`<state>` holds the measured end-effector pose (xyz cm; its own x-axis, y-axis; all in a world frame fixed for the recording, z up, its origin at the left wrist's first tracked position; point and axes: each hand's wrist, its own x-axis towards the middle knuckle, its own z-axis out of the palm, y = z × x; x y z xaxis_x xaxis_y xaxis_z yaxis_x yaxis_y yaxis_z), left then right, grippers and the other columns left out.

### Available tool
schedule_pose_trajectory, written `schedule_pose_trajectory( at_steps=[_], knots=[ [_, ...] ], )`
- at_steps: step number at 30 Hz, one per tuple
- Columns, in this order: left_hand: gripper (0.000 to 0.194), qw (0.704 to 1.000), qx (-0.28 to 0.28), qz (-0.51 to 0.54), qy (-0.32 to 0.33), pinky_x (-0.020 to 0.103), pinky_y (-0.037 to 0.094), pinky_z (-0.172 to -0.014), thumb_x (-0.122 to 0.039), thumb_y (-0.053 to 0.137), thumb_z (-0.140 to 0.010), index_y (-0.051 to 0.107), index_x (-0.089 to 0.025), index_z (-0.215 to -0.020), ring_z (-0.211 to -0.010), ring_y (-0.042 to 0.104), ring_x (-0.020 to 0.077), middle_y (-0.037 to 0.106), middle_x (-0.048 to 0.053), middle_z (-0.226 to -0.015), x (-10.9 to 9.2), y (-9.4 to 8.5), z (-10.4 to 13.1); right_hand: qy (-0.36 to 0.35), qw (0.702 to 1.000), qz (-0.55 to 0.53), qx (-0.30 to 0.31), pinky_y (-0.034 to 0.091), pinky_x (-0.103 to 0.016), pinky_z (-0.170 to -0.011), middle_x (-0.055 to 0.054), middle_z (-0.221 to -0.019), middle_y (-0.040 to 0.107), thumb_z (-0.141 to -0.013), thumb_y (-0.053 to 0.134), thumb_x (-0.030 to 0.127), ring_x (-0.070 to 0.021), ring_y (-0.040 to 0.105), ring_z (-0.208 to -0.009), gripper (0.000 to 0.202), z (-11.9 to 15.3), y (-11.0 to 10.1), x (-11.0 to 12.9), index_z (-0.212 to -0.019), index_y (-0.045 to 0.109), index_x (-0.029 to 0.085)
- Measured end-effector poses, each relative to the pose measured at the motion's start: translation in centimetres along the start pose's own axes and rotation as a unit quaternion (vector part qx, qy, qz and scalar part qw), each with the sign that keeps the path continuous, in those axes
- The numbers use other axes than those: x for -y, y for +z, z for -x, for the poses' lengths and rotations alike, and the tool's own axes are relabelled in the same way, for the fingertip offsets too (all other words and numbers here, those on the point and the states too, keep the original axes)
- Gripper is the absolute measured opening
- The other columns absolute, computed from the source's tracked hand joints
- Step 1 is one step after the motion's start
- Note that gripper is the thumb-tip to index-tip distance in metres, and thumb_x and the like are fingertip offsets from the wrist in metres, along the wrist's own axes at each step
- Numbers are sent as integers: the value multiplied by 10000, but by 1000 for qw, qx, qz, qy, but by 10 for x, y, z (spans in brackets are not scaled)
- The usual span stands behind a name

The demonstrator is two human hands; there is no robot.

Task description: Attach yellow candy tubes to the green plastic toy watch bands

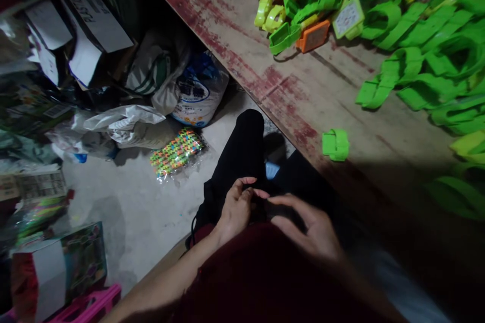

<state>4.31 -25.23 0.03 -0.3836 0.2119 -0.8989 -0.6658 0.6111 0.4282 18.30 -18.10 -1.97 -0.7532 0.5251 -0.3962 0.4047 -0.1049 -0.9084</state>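
Note:
My left hand (pixel 237 204) is over my lap, in front of dark trousers. Its fingers are loosely bent and apart, and nothing shows in them. Close beside it, my right hand (pixel 312 224) has thumb and forefinger spread, with only darkness between them; its forefinger tip almost meets the left fingertips. Both hands are below the table edge, and the space between them is too dark to make out anything small. Nearest on the wooden table (pixel 303 96) is a single bright green plastic band (pixel 336 145), curled like a toy watch strap.
Several green bands (pixel 413 25) pile up at the table's far right, with orange and yellow pieces among them. On the floor to the left are a clear packet of colourful small pieces (pixel 177 154), a white-and-blue bag (pixel 199 91), cardboard boxes (pixel 94 25) and a pink plastic item (pixel 91 305).

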Motion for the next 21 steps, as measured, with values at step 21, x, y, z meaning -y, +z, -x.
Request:
schedule_pose_trajectory(
  at_steps=[21],
  knots=[
    [391, 992, 76, -47, 86, 229, 341, -546, -286, 500, -830, 400, -167, -1189, -570, 482, 114, 584, -15, -723, 11, -1, -8, -16, 994, -47, 100, 477, -385, -936, -71, -1103, 687, -811, 653, 365, -242, 633, -1044, 265, -9, -3, -14, -1025, 678, 211]
  ],
)
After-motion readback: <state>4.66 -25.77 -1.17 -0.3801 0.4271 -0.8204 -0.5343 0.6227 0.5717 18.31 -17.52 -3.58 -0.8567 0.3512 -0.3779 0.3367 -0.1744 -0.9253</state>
